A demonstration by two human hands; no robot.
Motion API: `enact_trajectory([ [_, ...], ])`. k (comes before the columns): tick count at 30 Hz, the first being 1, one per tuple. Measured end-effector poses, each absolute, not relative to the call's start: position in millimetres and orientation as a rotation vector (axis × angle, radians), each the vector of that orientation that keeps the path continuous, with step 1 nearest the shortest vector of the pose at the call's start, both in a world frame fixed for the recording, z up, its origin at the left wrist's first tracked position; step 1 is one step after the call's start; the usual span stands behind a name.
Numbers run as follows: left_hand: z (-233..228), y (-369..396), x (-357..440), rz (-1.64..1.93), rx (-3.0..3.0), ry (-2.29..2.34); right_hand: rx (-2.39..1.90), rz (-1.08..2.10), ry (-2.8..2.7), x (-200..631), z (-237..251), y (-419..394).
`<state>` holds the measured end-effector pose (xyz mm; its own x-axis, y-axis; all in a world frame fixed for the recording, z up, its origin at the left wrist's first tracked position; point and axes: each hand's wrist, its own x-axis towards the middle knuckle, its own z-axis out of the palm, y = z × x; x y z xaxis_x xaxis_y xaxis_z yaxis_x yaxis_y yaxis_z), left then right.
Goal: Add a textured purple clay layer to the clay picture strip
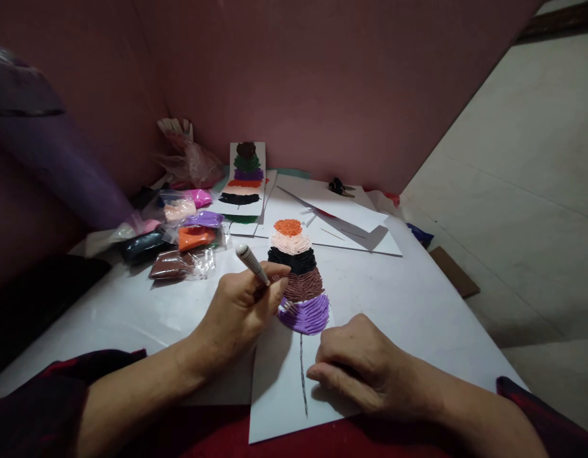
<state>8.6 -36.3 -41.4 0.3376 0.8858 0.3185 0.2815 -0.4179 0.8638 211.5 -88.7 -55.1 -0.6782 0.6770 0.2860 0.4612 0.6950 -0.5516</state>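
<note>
A white pen (pixel 252 264), tilted with its cap up-left and tip at the clay feather (pixel 298 277), is gripped by the left hand (pixel 241 312), while the card (pixel 284 369) is pressed by the loosely curled right hand (pixel 356 366), clay packets (pixel 179 238) lying beyond.

Bare white table surface (pixel 418 299) is lying open to the right. Packets of coloured clay in clear plastic bags (pixel 179 235) are crowding the left side, and loose white paper sheets (pixel 342 219) are blocking the far edge.
</note>
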Motion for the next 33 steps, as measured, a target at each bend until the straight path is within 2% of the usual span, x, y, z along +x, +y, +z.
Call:
enact_trajectory([
  [21, -43.2, -23.7, -2.6, 1.245, 2.095, 1.1, -0.864, 0.644, -2.415, 212.5, -56.4, -88.9],
  [29, -34.7, -32.0, -3.0, 1.641, 2.248, 1.19, -0.892, 0.653, -2.416, 211.4, -53.0, -89.4],
  [33, -33.2, -36.4, 0.2, 1.58, 2.104, 1.118, -0.937, 0.68, -2.432, 212.6, -54.5, -89.9],
])
